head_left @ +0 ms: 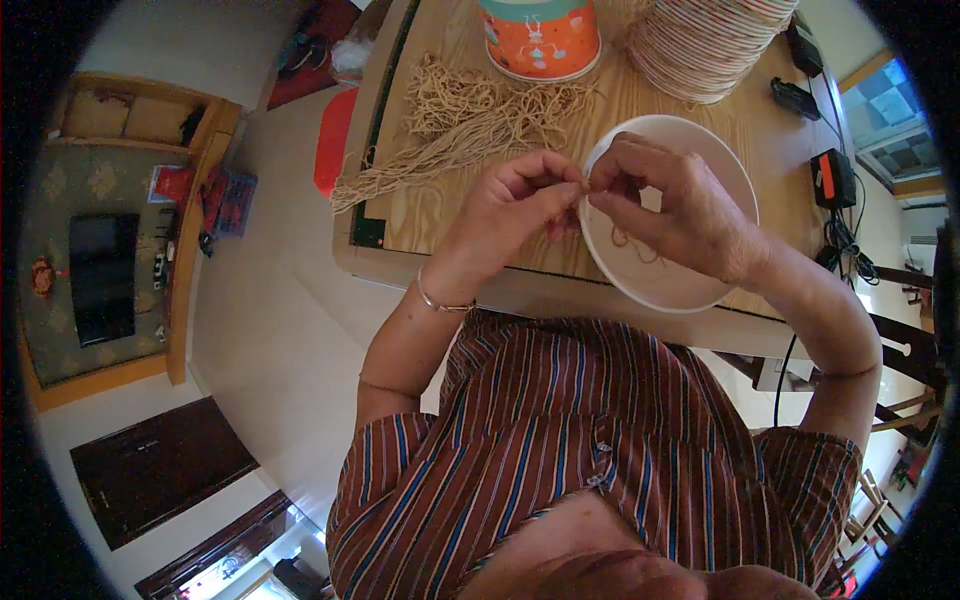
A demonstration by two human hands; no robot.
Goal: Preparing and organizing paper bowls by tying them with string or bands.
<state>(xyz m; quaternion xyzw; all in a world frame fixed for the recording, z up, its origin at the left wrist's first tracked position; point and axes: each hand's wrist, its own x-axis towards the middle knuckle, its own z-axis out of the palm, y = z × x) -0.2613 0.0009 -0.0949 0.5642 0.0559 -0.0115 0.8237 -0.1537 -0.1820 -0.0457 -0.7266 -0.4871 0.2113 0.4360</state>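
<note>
The fingertips of my left hand (505, 215) and my right hand (675, 205) meet over the left rim of a round white tub (738, 180). Both hands are closed in a pinch on a small bit of tan cord between them, mostly hidden by the fingers. Inside the tub, below my right hand, a thin curled strand (640, 252) shows. Beyond my left hand a loose heap of beige cords (480, 125) lies on the wooden table (425, 235), its long ends trailing left.
An orange paper tub (545, 45) stands at the far side, beside a tall stack of nested paper tubs (705, 45). Black adapters and cables (838, 180) line the table's right edge. A red stool (335, 143) is left of the table, and dark chairs (905, 345) stand at right.
</note>
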